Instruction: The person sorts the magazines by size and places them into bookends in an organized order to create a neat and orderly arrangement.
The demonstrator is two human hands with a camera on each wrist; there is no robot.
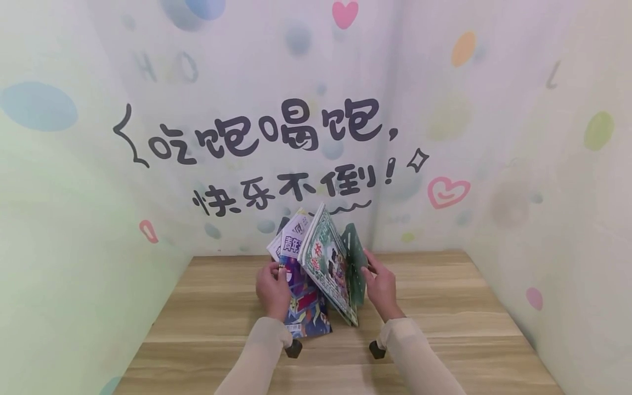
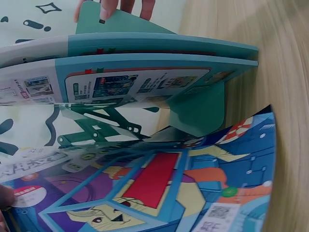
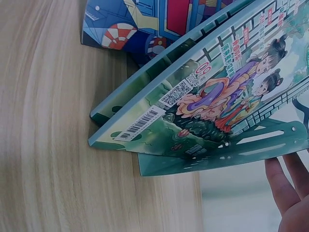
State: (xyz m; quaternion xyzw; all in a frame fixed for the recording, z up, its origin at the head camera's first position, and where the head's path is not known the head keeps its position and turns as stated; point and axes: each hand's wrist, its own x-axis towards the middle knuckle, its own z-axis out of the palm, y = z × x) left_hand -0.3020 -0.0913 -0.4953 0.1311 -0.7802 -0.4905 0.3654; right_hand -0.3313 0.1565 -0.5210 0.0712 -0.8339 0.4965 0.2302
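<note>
A green metal bookend (image 1: pixel 356 263) with a lattice of crossing bars (image 2: pixel 99 126) stands on the table. Two green-covered magazines (image 1: pixel 329 260) lean in it, their lower corners on the tabletop. To their left, a blue and purple magazine (image 1: pixel 303 307) stands tilted, with a pale-topped one (image 1: pixel 274 248) partly hidden behind it. My left hand (image 1: pixel 274 291) pinches the blue and purple magazine at its left edge, thumb in front. At the right, my right hand (image 1: pixel 382 282) holds the bookend's right end plate (image 3: pixel 212 164) between thumb and fingers.
Beneath everything is a wood-grain table (image 1: pixel 222 329). A white patterned wall (image 1: pixel 296 71) with dark lettering rises right behind its far edge, and pale walls close in both sides.
</note>
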